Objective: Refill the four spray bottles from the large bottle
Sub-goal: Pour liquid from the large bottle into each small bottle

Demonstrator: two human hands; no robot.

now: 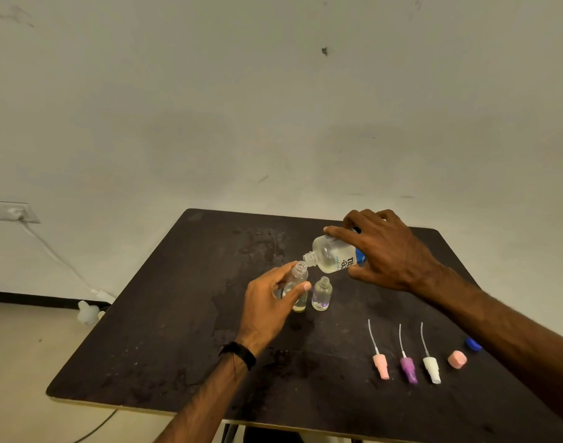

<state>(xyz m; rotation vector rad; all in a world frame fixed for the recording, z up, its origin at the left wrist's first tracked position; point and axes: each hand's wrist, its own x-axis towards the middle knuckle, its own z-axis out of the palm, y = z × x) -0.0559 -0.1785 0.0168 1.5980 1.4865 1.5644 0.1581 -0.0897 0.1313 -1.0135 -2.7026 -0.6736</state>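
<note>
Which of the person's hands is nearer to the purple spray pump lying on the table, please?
Left. The left hand grips a small bottle up-left of the purple spray pump; the right hand is farther back, tilting the large bottle.

Dark table [165, 346], top scuffed, patchy wet-looking marks toward the far middle. Pale wall [273, 107] behind, 1 dark spot high up. Wall outlet [10, 212] at left; white cable [59, 259] runs down to the floor [24, 362]. Whitish object [87, 312] beside table's left edge.
</note>
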